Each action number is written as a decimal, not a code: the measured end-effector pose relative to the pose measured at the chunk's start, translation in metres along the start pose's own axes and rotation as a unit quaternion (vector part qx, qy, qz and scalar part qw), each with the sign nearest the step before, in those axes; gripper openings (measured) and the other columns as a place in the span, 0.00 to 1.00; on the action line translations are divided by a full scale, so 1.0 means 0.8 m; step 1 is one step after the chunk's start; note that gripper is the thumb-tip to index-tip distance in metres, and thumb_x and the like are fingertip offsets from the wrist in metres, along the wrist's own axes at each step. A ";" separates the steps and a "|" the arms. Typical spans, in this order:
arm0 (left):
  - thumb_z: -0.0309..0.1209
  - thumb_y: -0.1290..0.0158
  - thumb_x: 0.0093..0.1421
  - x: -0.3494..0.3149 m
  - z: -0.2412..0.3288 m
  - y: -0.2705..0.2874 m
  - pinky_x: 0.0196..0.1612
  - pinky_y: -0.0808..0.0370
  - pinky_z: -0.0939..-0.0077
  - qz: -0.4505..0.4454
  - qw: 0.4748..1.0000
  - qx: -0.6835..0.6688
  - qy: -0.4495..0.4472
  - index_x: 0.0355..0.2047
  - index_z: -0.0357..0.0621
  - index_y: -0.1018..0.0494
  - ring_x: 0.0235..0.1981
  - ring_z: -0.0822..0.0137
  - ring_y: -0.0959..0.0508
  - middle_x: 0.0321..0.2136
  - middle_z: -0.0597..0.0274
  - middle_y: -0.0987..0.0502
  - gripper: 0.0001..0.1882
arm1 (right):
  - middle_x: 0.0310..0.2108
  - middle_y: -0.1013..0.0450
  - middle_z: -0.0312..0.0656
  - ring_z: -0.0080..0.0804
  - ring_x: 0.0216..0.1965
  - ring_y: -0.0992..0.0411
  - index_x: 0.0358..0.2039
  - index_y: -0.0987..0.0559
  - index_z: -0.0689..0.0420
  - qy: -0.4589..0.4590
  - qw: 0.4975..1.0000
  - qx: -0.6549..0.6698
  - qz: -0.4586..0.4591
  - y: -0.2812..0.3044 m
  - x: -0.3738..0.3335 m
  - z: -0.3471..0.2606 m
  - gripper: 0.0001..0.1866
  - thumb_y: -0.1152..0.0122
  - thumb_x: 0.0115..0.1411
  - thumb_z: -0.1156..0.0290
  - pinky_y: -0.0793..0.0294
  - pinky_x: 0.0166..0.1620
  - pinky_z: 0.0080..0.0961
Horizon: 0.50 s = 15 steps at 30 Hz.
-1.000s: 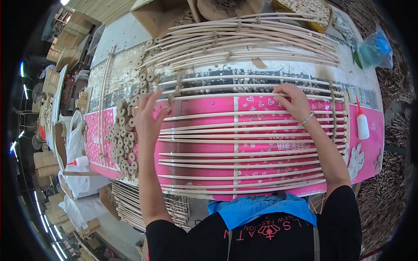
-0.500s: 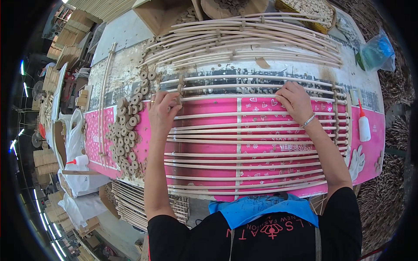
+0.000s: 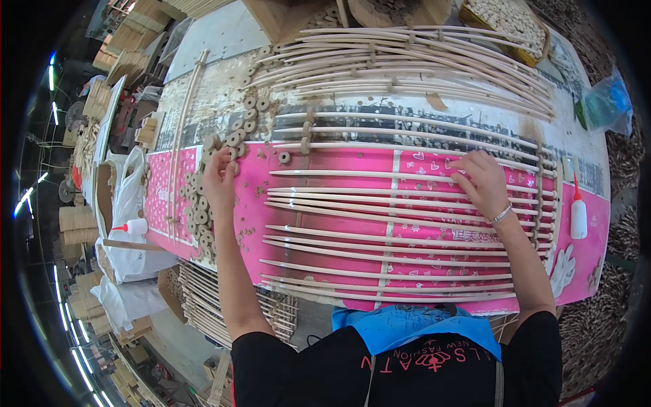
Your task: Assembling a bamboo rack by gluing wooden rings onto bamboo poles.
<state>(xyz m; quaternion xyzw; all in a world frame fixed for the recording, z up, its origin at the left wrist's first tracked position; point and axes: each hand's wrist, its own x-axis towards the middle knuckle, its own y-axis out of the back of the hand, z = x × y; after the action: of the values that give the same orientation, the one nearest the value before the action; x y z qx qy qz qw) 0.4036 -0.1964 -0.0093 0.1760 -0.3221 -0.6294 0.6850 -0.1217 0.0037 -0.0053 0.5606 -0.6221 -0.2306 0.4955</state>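
Note:
Several long pale wooden rods (image 3: 352,195) lie side by side across a pink patterned sheet, fanning slightly apart at their left ends. Brown wooden spacer pieces (image 3: 306,130) sit on the upper three rods near those ends. My left hand (image 3: 220,175) is at the edge of a heap of brown wooden rings (image 3: 198,207), fingers curled together; whether a ring is between them is hard to make out. Over the right part of the rods is my right hand (image 3: 483,182), thumb and forefinger apart, close to the third and fourth rods. A single loose ring (image 3: 284,157) rests on the sheet.
More curved rods (image 3: 407,57) are stacked at the back. A white glue bottle (image 3: 578,218) with a red tip stands beside a white glove (image 3: 563,271) at the right; another bottle (image 3: 135,226) lies left. A basket (image 3: 505,24) of small wooden pieces is far right.
My left hand has left the third rod's end and moved left to the ring heap. My right thumb and forefinger have parted near the rods. The whole view has shifted a little.

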 end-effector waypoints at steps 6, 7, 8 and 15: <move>0.25 0.36 0.59 -0.025 0.016 0.009 0.45 0.23 0.62 0.013 0.974 0.220 -0.052 0.50 0.43 0.21 0.41 0.56 0.21 0.41 0.57 0.21 0.17 | 0.35 0.24 0.38 0.40 0.40 0.26 0.37 0.17 0.54 0.012 0.999 0.017 -0.048 -0.007 -0.005 0.001 0.11 0.27 0.54 0.68 0.27 0.44 0.35; 0.26 0.35 0.58 -0.027 0.016 0.010 0.46 0.24 0.59 -0.001 0.962 0.266 -0.067 0.49 0.43 0.21 0.43 0.52 0.21 0.41 0.56 0.21 0.18 | 0.35 0.24 0.38 0.40 0.40 0.26 0.37 0.17 0.54 0.014 0.999 0.017 -0.048 -0.008 -0.004 0.000 0.11 0.27 0.54 0.68 0.27 0.44 0.35; 0.27 0.34 0.56 -0.027 0.016 0.008 0.49 0.25 0.55 0.003 0.962 0.269 -0.047 0.49 0.44 0.21 0.45 0.48 0.21 0.44 0.55 0.21 0.19 | 0.35 0.24 0.38 0.40 0.40 0.25 0.37 0.17 0.54 0.007 0.998 0.020 -0.051 -0.010 -0.005 0.000 0.10 0.27 0.54 0.68 0.27 0.43 0.36; 0.25 0.34 0.55 -0.020 0.004 0.011 0.48 0.23 0.55 0.016 0.933 0.357 -0.051 0.48 0.45 0.22 0.45 0.47 0.21 0.47 0.54 0.24 0.19 | 0.35 0.25 0.42 0.43 0.40 0.25 0.39 0.18 0.60 -0.053 0.993 0.099 -0.041 -0.013 -0.008 -0.002 0.11 0.30 0.55 0.77 0.25 0.43 0.34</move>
<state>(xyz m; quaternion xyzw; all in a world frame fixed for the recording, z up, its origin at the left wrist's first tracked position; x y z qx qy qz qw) 0.4082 -0.1786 -0.0047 0.3715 -0.5624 -0.4702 0.5697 -0.1166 0.0076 -0.0158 0.6186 -0.6441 -0.2174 0.3940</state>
